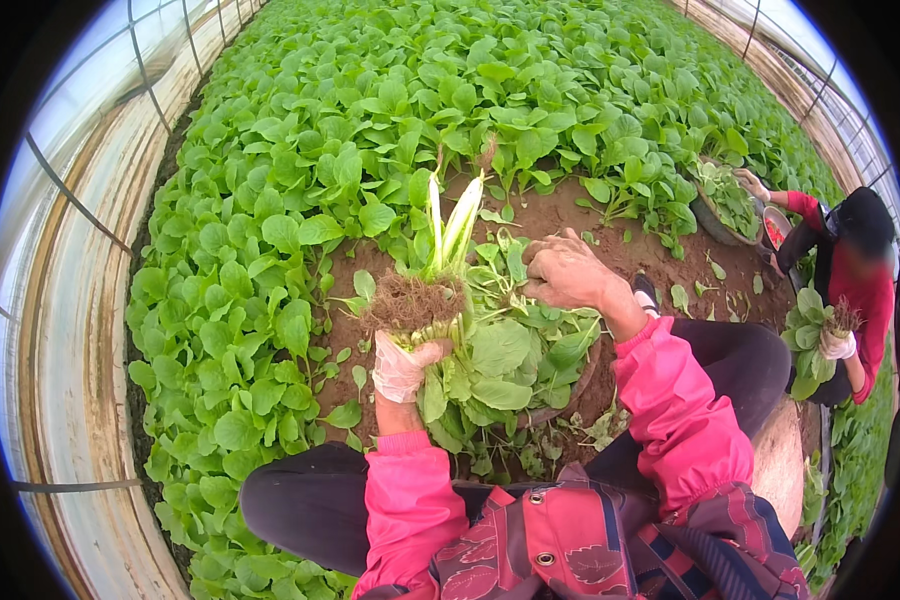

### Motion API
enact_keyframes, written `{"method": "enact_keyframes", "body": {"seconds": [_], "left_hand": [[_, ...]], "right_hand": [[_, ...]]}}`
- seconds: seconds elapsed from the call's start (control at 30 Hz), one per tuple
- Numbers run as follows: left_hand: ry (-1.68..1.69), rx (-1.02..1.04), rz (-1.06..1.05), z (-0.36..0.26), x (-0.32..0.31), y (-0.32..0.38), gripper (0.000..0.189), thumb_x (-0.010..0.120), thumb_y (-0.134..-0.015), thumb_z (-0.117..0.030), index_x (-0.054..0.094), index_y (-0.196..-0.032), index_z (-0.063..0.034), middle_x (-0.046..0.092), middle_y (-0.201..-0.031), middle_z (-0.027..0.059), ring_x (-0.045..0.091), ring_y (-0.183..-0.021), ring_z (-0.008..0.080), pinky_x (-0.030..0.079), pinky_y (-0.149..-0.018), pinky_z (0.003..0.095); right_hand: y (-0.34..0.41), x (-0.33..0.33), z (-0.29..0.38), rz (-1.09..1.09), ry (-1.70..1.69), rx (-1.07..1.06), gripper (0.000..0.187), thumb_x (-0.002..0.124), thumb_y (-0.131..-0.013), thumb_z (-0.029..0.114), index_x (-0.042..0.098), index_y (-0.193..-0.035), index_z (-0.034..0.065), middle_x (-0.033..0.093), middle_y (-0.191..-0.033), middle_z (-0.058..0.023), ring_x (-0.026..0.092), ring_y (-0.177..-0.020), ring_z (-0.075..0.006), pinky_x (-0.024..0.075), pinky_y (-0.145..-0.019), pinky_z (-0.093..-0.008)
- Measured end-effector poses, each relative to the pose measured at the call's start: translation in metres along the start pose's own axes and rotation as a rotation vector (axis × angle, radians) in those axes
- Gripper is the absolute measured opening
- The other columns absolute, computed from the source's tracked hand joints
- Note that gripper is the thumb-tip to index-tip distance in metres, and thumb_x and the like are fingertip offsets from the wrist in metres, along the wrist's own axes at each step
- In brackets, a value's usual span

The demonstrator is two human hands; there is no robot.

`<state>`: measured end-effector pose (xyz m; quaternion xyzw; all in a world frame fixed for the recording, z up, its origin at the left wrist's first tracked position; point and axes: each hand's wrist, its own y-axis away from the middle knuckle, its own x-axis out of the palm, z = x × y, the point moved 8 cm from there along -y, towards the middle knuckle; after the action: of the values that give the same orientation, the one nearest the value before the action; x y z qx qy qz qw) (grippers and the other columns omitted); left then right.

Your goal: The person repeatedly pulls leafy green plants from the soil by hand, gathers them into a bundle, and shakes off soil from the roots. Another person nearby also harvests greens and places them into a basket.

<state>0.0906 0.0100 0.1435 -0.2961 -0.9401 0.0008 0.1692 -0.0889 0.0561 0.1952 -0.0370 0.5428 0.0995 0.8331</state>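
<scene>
My left hand (405, 367), in a thin whitish glove, is closed around a thick bunch of leafy greens (499, 349) with a mat of brown roots (412, 300) at its top. Pale stems (457, 225) with roots at their tips stand up beyond the bunch. My right hand (566, 270), bare and soiled, is at the right over a heap of loose leaves, its fingers bent. Whether it grips a leaf or stem there is not clear. Below the leaves shows the rim of a basin (581, 390).
Rows of leafy green plants (255, 225) grow ahead and to the left. Bare brown soil (562, 206) with scattered leaves lies ahead. At the right a co-worker (862, 277) in red holds a rooted bunch, beside a basin of leaves (727, 206). Greenhouse walls (82, 337) flank the bed.
</scene>
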Motion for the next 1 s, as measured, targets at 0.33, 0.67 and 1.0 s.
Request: {"method": "enact_keyframes", "body": {"seconds": [0.33,0.67,1.0], "left_hand": [[-0.414,0.149,0.064,-0.021,0.036,-0.007,0.057,0.067,-0.062,-0.003,0.044,-0.114,0.0036,0.060,-0.102,0.0100,0.059,-0.093,0.0184,0.045,-0.082,0.0302],[-0.387,0.107,0.029,-0.016,0.033,-0.006,0.053,0.070,-0.062,-0.008,0.049,-0.109,0.0023,0.061,-0.098,0.0099,0.059,-0.090,0.0179,0.047,-0.078,0.0312],[-0.882,0.546,0.120,0.013,0.010,0.016,0.059,0.078,-0.059,-0.031,0.053,-0.105,-0.0054,0.057,-0.101,0.0103,0.058,-0.088,0.0255,0.048,-0.073,0.0326]], "right_hand": [[-0.033,-0.004,0.002,-0.459,-1.486,-0.176,0.068,0.061,-0.079,0.029,0.028,-0.131,0.0026,0.040,-0.128,-0.0129,0.042,-0.115,-0.0214,0.0338,-0.094,-0.0354],[-0.036,-0.011,-0.014,-0.608,-1.793,-0.210,0.043,0.057,-0.078,0.005,0.045,-0.118,-0.0008,0.054,-0.109,-0.0112,0.053,-0.097,-0.0189,0.0423,-0.086,-0.0331],[-0.038,-0.042,0.016,-0.214,-1.754,-0.438,0.043,0.061,-0.071,0.011,0.050,-0.111,-0.0005,0.053,-0.107,-0.0191,0.052,-0.099,-0.0294,0.0426,-0.087,-0.0386]]}}
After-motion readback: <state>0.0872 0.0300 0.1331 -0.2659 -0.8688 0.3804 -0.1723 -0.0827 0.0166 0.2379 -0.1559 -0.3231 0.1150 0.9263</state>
